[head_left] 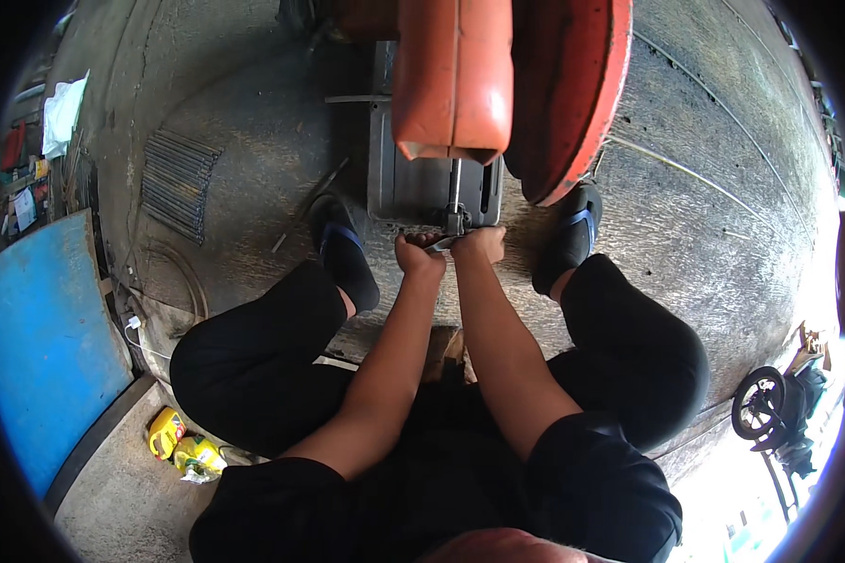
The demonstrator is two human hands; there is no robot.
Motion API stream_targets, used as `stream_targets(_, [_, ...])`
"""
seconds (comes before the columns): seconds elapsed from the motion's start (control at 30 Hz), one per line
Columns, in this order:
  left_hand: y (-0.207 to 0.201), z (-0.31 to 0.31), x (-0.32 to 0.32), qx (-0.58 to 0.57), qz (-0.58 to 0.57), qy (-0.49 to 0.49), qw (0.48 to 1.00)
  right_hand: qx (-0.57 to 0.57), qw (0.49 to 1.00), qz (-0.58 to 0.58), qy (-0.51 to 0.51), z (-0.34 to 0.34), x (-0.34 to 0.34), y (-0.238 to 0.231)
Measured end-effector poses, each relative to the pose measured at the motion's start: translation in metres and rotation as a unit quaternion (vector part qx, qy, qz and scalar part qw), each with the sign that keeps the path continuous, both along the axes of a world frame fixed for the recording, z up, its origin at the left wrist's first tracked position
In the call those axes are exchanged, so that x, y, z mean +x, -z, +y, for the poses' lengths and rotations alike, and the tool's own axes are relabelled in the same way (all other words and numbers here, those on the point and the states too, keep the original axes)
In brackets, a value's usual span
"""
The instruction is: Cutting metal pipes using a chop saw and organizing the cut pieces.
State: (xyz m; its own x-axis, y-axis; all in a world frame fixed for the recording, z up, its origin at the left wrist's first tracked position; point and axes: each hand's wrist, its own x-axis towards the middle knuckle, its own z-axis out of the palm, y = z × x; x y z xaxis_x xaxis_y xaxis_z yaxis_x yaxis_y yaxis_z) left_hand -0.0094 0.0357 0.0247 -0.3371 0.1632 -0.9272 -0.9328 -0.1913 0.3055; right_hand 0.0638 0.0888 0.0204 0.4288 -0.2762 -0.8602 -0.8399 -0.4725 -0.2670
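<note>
Both my arms reach forward between my knees to the near end of a floor-standing cut-off saw. Its orange housing and red round guard rise over a grey metal base. A steel screw with a clamp block sticks out toward me from that base. My left hand is closed on a small grey metal piece just below the block. Close beside it, my right hand is bent against the block's right side; its fingertips are mostly hidden, and what they grip cannot be made out.
My sandalled feet flank the saw base. A row of cut metal rods lies to the left, and a long thin rod to the right. A blue panel, yellow containers and a small spoked wheel stand farther out.
</note>
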Motion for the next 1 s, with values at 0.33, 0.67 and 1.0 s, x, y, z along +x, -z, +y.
stream_targets(0.33, [-0.005,0.025,0.008,0.012,0.098,0.094,0.991,-0.151,0.546,-0.051,-0.823,-0.011,0.015,0.004])
stream_targets(0.67, [-0.031,0.041,0.025,-0.115,0.197,0.084,0.970,-0.140,0.590,-0.008,-0.795,-0.005,0.016,-0.003])
stream_targets(1.0, [-0.048,0.035,0.012,-0.133,0.289,0.301,0.899,-0.137,0.634,-0.011,-0.761,-0.008,0.014,0.003])
